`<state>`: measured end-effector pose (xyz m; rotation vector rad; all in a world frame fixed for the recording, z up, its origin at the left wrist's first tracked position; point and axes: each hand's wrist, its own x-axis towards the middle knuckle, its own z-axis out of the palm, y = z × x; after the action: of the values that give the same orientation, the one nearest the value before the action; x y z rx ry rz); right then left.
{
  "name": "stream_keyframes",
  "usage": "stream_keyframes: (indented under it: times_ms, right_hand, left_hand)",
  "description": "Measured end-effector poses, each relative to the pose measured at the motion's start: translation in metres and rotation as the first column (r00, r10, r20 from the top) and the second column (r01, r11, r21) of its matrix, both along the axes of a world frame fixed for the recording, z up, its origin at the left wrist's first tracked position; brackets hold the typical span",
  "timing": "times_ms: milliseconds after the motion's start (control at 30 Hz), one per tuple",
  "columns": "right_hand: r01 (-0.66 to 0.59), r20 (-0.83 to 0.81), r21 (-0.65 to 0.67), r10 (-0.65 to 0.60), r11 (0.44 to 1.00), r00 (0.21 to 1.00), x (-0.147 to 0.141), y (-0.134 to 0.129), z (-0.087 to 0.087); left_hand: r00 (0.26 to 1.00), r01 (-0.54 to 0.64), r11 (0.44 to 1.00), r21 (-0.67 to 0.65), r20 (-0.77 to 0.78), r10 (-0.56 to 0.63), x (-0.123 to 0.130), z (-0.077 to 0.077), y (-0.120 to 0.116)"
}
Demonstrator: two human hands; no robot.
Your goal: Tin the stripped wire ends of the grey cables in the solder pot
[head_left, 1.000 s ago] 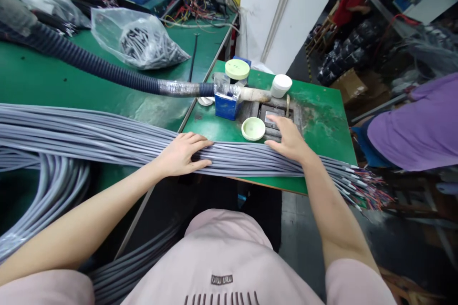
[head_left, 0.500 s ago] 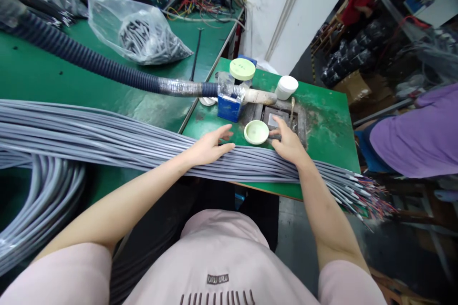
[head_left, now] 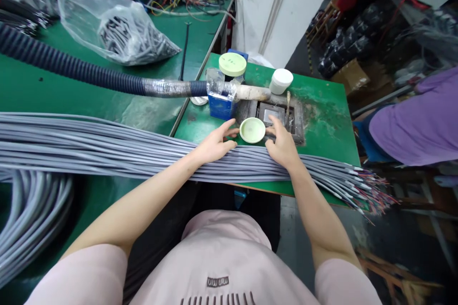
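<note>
Shirt patch (head_left: 217,281) reads "min min"; green dish (head_left: 252,130) sits between left hand (head_left: 213,146) and right hand (head_left: 282,147), fingers (head_left: 228,125) spread, empty.

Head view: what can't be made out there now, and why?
In the head view:
- Cables: cut off by the left edge; a stretch hidden under the left arm.
- Hose: far end cut off by the left edge.
- Marks on the green lid: too small.
- Whether the left hand or right hand touches the dish: too small.
</note>
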<state>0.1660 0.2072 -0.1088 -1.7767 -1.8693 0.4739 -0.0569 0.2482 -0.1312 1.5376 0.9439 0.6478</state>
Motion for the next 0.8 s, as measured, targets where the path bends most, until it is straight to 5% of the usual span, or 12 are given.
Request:
stream_keyframes:
  times_ms: [267, 800]
  right_hand:
    - [0.004, 0.034, 0.085, -0.007, 0.996, 0.999, -0.0018, -0.0089, -0.0016]
    - [0.028, 0.031, 0.026, -0.028, 0.999, 0.999, -0.0001, -0.0040, -0.0060]
  left_hand:
    - [1.000, 0.001, 1.000, 0.028, -0.019, 0.000, 0.0001, 0.0036, -0.0022]
    - [0.994, 0.024, 0.992, 0.122, -0.113, -0.011, 0.0063, 0.0056, 0.0004]
